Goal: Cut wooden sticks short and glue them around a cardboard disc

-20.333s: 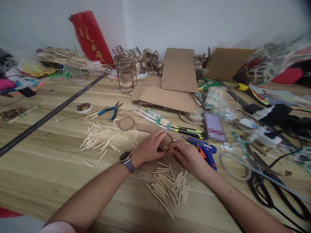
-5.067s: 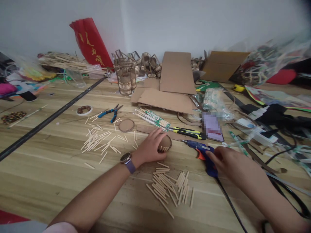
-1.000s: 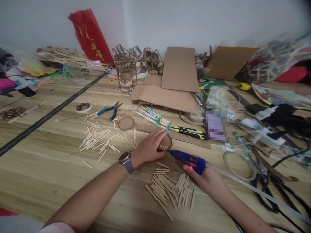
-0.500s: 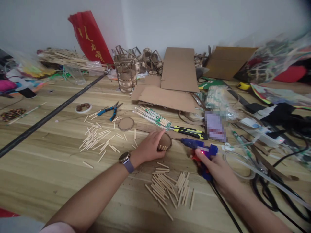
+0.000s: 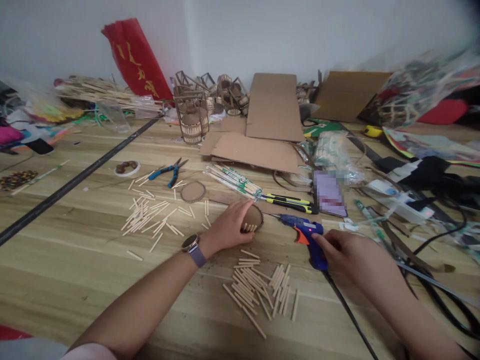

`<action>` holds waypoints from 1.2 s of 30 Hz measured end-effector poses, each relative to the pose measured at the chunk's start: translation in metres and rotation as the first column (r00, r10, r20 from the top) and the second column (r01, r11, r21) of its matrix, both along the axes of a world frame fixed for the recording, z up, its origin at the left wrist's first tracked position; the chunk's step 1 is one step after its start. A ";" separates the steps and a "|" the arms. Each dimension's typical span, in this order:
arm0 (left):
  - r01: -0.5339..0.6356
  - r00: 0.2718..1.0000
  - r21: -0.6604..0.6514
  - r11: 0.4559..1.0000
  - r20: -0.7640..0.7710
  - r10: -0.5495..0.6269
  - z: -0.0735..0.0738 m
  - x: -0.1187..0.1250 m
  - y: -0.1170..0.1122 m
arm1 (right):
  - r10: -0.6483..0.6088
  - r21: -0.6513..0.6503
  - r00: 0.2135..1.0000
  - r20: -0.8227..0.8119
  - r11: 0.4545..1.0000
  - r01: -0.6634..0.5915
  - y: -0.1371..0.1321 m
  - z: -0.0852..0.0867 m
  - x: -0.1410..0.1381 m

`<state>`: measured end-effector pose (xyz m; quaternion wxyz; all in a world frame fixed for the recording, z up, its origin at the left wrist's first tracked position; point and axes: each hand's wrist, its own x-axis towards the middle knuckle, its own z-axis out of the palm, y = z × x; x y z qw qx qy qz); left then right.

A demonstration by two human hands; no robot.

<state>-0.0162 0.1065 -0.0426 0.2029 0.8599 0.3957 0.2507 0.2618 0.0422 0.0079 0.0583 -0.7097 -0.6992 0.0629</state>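
A round cardboard piece (image 5: 254, 215), with short sticks (image 5: 250, 227) along its near edge, lies mid-table, held between the thumb and spread fingers of the left hand (image 5: 227, 227). To its right, the right hand (image 5: 347, 245) touches a blue glue gun (image 5: 309, 229); whether its curled fingers grip is unclear. Loose sticks (image 5: 249, 285) lie nearer; pliers (image 5: 174, 175) lie far left.

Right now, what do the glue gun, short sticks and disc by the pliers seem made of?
Glue gun: probably plastic, smooth, solid blue with an orange trigger. Short sticks: likely bare wood, pale, matte. Disc: seemingly cardboard, matte brown like the nearby sheets.
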 end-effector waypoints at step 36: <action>0.031 0.999 -0.008 0.999 0.015 -0.031 0.001 -0.002 0.001 | 0.494 0.074 0.755 -0.431 0.853 -0.516 0.040 0.001 -0.085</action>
